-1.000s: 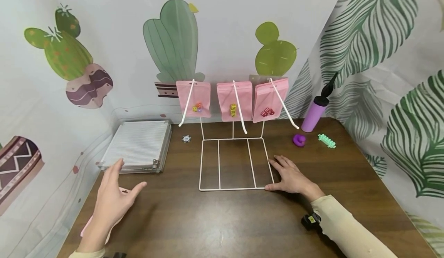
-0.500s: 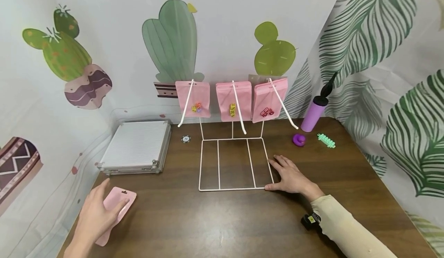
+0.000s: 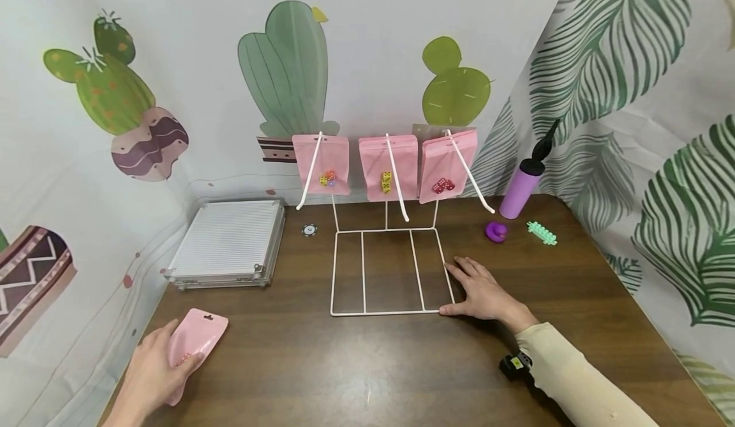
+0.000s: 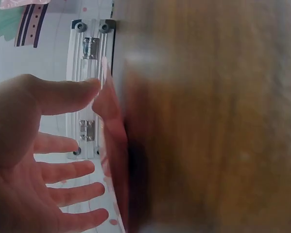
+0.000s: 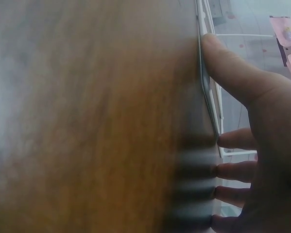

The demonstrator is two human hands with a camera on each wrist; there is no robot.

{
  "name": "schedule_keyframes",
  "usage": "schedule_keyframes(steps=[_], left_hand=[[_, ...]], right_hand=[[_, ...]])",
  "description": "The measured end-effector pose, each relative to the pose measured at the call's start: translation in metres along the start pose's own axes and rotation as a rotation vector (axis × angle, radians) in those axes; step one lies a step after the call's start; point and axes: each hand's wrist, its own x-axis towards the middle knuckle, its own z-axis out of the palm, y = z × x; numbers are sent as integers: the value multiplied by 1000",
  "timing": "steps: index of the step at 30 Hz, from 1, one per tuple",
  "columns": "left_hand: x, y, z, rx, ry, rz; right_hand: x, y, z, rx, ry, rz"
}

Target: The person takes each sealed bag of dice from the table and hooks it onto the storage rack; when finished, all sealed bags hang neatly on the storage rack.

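Note:
A pink pouch (image 3: 198,339) with a hang hole and small red dice showing lies on the table at the left. My left hand (image 3: 150,368) is at its left side; the thumb reaches over the pouch's lower part and the other fingers lie along its left edge. In the left wrist view those fingers look straight and spread, and the thumb tip meets the pouch (image 4: 115,131). My right hand (image 3: 481,292) rests flat with spread fingers on the table, its thumb and fingertips touching the right side of the white wire rack's base (image 3: 390,313).
Pink pouches with dice (image 3: 388,165) hang on the rack's three prongs. A silver case (image 3: 226,239) stands back left, beside a poker chip (image 3: 309,230). Back right are a purple pump (image 3: 521,191), a purple rubber duck (image 3: 496,232) and a mint-green toy piece (image 3: 542,233).
My left hand has come down and back toward the pouch at the left, its thumb now over the pouch, whose dice have come into sight. The right hand stays on the rack's base.

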Motion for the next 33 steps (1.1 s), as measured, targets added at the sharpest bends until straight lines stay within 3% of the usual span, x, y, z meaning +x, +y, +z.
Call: schedule_keyframes(steps=[9, 16, 24, 29, 33], left_hand=[[-3, -5, -1, 34, -149, -60], [-5, -6, 2, 29, -141, -48], [1, -1, 0, 61, -156, -156], [-1, 5, -4, 19, -177, -235], [-4, 9, -6, 24, -163, -250]], right_hand=[[-1, 0, 0, 0, 19, -9], [0, 0, 0, -4, 2, -3], [0, 1, 0, -2, 0, 5], [1, 1, 0, -5, -2, 7], [0, 1, 1, -4, -3, 7]])
